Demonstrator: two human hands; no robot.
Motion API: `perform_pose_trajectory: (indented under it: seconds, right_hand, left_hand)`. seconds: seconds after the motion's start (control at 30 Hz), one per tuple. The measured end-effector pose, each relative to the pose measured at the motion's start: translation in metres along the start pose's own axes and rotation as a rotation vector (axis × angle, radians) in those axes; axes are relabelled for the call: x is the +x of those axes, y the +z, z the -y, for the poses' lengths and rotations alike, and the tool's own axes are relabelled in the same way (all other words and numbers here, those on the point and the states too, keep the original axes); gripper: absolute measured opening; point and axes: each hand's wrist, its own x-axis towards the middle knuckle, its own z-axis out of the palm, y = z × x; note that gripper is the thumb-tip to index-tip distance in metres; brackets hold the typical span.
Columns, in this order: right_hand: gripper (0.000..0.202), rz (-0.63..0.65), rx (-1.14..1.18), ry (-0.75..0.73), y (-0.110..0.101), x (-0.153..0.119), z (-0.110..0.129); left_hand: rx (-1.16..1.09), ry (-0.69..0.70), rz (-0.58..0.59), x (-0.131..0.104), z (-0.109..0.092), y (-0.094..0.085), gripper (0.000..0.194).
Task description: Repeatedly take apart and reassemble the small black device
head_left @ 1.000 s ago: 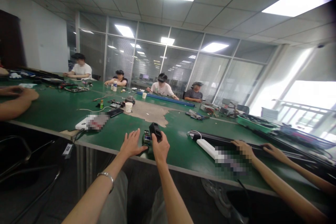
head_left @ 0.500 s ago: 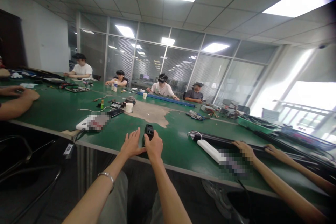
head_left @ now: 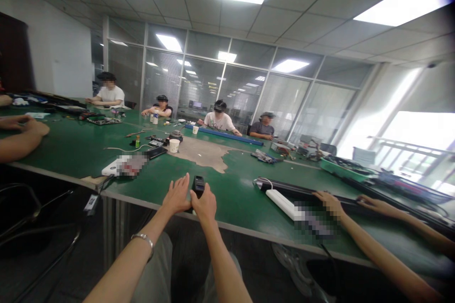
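A small black box-shaped device (head_left: 198, 186) stands near the front edge of the green table, its top facing me. My right hand (head_left: 206, 206) is closed around its right and near side, the thumb across the near face. To the left of it, my left hand (head_left: 177, 195) has its fingers stretched forward and holds nothing. Its thumb reaches toward the right thumb; whether the two touch I cannot tell. The device's lower part is hidden behind my hands.
A white power strip (head_left: 282, 202) and a co-worker's hands (head_left: 330, 202) on a long black bar are at right. Ahead are a paper cup (head_left: 174, 146), a white power bank-like box (head_left: 113, 165) and a bare brown patch (head_left: 202, 151). Several people sit around the table.
The black device has tilted or dropped slightly toward me and a little left, with my right hand moving along. My left hand has stayed nearly in place.
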Motion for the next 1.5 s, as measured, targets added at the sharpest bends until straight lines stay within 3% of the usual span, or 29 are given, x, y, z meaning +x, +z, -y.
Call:
perform_pose_trajectory:
  seconds: [0.17, 0.43, 0.6, 0.77, 1.0, 1.13, 1.3, 1.5]
  right_hand:
    - [0.051, -0.028, -0.023, 0.012, 0.004, -0.005, 0.002]
    - [0.055, -0.046, 0.017, 0.026, 0.001, -0.002, 0.005]
    - [0.063, -0.149, 0.121, 0.007, -0.018, 0.01, 0.012]
    - [0.063, -0.234, 0.156, 0.048, -0.028, 0.018, -0.01]
    - [0.063, -0.194, 0.042, 0.131, -0.007, 0.013, -0.052]
    - [0.064, -0.186, 0.011, 0.078, 0.001, 0.009, -0.057]
    - [0.073, -0.284, 0.024, -0.019, 0.002, 0.006, -0.058]
    - [0.072, -0.307, 0.046, -0.031, 0.003, 0.003, -0.06]
  left_hand:
    - [0.014, 0.009, -0.033, 0.0, 0.0, 0.001, 0.083]
    - [0.007, 0.012, -0.037, 0.0, 0.002, 0.003, 0.082]
    - [0.009, 0.036, -0.039, 0.001, 0.005, 0.006, 0.102]
    - [0.008, 0.034, -0.066, 0.003, 0.005, 0.008, 0.11]
    - [0.01, 0.036, -0.062, 0.004, 0.005, 0.008, 0.112]
    - [0.008, 0.042, -0.06, 0.003, 0.005, 0.006, 0.11]
    - [0.011, 0.044, -0.055, 0.002, 0.004, 0.005, 0.11]
    - [0.017, 0.049, -0.052, 0.002, 0.004, 0.006, 0.111]
